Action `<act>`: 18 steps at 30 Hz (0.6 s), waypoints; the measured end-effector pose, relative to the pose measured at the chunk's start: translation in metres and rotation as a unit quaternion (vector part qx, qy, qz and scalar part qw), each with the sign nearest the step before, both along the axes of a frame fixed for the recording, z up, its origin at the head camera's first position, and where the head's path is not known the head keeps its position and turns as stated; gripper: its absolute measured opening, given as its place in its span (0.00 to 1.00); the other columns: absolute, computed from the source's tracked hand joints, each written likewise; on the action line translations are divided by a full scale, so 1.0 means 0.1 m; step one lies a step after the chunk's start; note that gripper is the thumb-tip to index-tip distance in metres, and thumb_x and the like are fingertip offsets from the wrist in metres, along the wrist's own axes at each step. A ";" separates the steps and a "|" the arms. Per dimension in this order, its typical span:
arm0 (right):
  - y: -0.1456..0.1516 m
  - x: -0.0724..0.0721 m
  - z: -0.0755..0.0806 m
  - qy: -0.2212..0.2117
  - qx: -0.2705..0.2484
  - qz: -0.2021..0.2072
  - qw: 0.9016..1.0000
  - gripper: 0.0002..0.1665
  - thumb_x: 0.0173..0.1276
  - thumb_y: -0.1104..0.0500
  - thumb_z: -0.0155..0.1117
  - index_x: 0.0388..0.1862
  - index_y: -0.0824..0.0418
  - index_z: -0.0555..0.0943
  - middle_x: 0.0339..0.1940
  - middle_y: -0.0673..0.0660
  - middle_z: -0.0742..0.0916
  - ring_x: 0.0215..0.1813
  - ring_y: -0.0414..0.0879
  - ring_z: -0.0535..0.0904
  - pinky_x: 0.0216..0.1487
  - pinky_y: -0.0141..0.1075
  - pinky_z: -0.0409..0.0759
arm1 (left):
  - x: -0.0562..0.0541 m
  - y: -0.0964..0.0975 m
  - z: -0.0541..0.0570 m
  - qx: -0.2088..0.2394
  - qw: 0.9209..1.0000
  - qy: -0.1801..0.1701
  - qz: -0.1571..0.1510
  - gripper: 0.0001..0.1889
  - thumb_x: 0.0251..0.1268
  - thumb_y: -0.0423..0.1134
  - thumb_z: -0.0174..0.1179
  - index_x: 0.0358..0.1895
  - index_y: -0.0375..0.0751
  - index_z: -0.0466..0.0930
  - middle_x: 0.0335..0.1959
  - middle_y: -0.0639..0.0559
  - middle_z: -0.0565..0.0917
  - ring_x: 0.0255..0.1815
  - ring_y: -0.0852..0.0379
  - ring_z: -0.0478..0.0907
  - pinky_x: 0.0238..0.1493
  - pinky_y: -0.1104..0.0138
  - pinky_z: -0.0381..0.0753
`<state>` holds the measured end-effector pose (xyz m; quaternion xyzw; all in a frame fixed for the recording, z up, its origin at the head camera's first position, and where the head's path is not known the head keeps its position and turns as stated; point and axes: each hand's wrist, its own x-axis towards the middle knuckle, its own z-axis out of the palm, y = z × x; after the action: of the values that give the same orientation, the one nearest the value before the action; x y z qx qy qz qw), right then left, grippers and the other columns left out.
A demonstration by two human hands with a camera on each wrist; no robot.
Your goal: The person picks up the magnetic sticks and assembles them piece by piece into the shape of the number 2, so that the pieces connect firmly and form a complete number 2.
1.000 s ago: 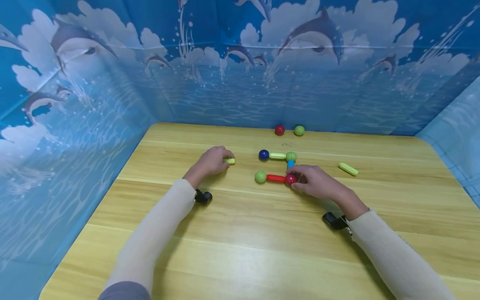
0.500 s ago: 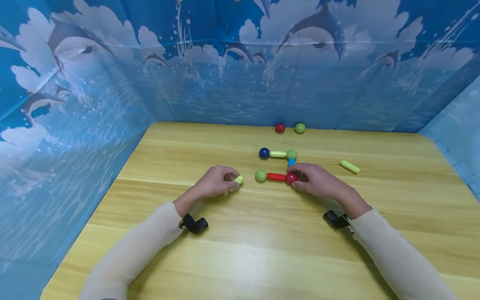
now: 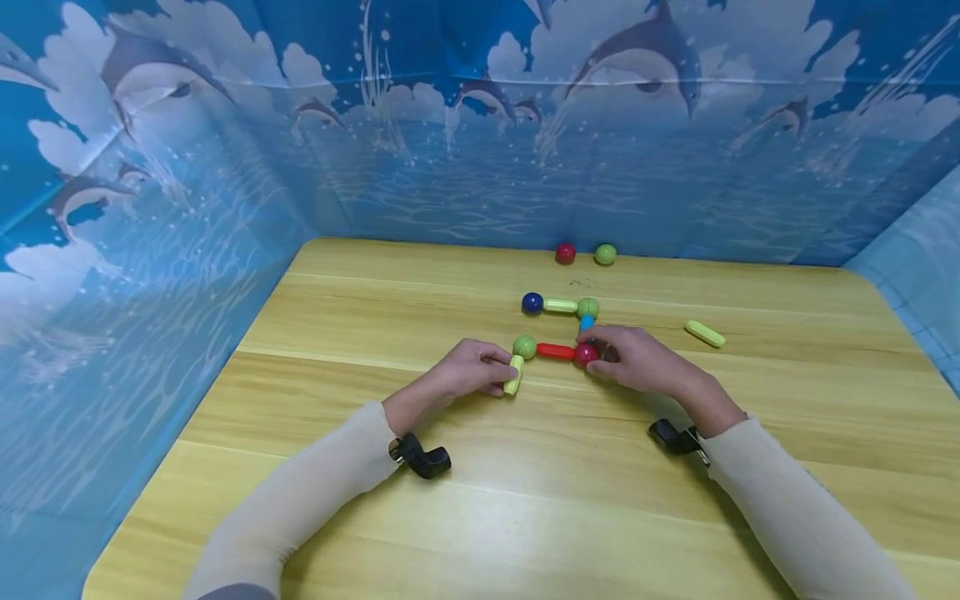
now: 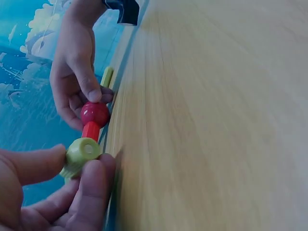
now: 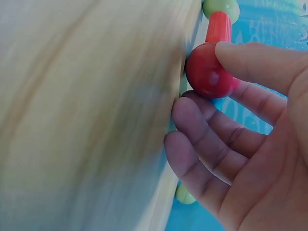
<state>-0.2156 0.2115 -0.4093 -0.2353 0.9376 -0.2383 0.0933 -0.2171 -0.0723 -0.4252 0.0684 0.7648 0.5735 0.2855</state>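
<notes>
My left hand [image 3: 472, 369] pinches a short yellow-green magnetic rod [image 3: 513, 376] between thumb and fingers. The rod's far end is right at a green ball [image 3: 524, 347], and its other end faces the camera in the left wrist view. From that ball a red rod [image 3: 556, 352] runs to a red ball [image 3: 586, 356], which my right hand [image 3: 637, 358] holds between thumb and forefinger. A blue rod [image 3: 587, 325], partly covered by the right fingers, leads back to another green ball [image 3: 588, 307]. A yellow-green rod [image 3: 560, 306] joins that one to a dark blue ball [image 3: 532, 303].
At the table's back edge lie a loose red ball [image 3: 566, 253] and a loose green ball [image 3: 605, 254]. One more yellow-green rod [image 3: 705, 333] lies right of the right hand. A dolphin-print cloth [image 3: 450, 183] rises behind the wooden table [image 3: 555, 500].
My left hand has picked the yellow-green rod up from the table and brought it right and nearer, up to the front green ball. The right hand has stayed on the red ball.
</notes>
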 end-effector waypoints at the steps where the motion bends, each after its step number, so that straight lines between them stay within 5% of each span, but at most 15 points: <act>1: 0.00 0.00 0.00 0.000 -0.001 -0.001 1.000 0.23 0.69 0.60 0.65 0.62 0.61 0.77 0.49 0.58 0.86 0.45 0.47 0.82 0.49 0.46 0.81 | 0.00 0.02 -0.01 0.003 1.000 -0.006 0.007 0.16 0.66 0.33 0.63 0.55 0.30 0.81 0.43 0.44 0.83 0.34 0.59 0.83 0.40 0.69 0.86; 18: 0.01 -0.03 -0.05 0.010 -0.002 -0.005 1.000 0.22 0.69 0.60 0.65 0.62 0.60 0.78 0.49 0.58 0.86 0.46 0.47 0.81 0.50 0.46 0.81 | -0.14 0.09 -0.11 0.089 0.988 -0.110 0.057 0.15 0.68 0.31 0.61 0.54 0.26 0.79 0.31 0.48 0.84 0.30 0.58 0.84 0.37 0.73 0.85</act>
<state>-0.2186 0.2125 -0.4140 -0.2334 0.9391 -0.2385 0.0818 -0.2312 -0.0630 -0.4359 -0.0134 0.6776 0.6582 0.3278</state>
